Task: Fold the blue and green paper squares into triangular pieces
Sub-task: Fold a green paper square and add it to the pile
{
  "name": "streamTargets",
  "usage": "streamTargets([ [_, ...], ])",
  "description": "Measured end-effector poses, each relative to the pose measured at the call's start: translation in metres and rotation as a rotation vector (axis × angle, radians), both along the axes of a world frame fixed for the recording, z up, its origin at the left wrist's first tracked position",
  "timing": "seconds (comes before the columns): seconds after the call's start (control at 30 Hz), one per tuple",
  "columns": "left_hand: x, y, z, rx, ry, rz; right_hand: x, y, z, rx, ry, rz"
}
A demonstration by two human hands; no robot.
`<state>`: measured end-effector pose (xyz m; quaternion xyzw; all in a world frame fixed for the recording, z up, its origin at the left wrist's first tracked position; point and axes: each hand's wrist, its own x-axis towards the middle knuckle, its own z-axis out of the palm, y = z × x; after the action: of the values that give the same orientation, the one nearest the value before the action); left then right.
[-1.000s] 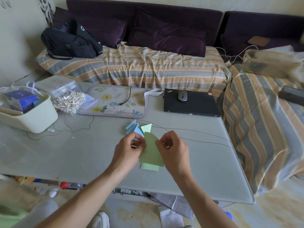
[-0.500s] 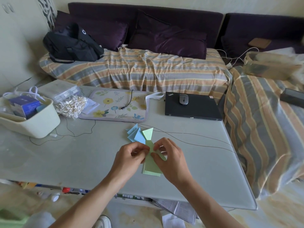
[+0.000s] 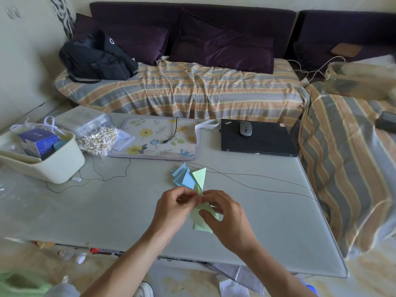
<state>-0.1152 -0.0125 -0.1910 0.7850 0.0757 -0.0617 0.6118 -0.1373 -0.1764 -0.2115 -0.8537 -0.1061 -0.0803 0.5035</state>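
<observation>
Your green paper sits low at the middle of the table, partly folded, held between both of your hands over a flat green sheet that lies on the glass. Your left hand has its fingers curled, pinching the paper's upper edge. Your right hand is also curled round the paper, thumb pressing on its face. Just beyond your fingertips lie the finished pieces: blue folded triangles fanned together, with a green folded triangle touching them on the right.

The table is a pale frosted glass top. A thin black cable runs across it behind the triangles. At the far edge lies a floral mat, with a closed black laptop to its right carrying a grey mouse. At far left stands a cream bin holding a blue box, beside a clear bag of small wooden pieces.

Behind the table, a sofa under a striped cover bears purple cushions and a black backpack
</observation>
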Motion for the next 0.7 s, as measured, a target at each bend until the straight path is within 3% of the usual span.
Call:
streamTargets([
  [0.17, 0.001, 0.004, 0.000, 0.003, 0.047, -0.092, -0.004, 0.000, 0.004, 0.153, 0.112, -0.029],
  [0.3, 0.002, 0.005, -0.002, 0.055, 0.038, -0.094, -0.007, -0.001, 0.010, 0.153, 0.133, -0.008],
  [0.5, 0.004, 0.013, 0.004, 0.315, -0.064, -0.348, 0.001, -0.023, 0.019, -0.170, -0.085, 0.093],
  [0.7, 0.001, 0.017, 0.006, 0.456, -0.119, -0.467, 0.006, -0.044, 0.018, -0.229, -0.022, 0.178],
])
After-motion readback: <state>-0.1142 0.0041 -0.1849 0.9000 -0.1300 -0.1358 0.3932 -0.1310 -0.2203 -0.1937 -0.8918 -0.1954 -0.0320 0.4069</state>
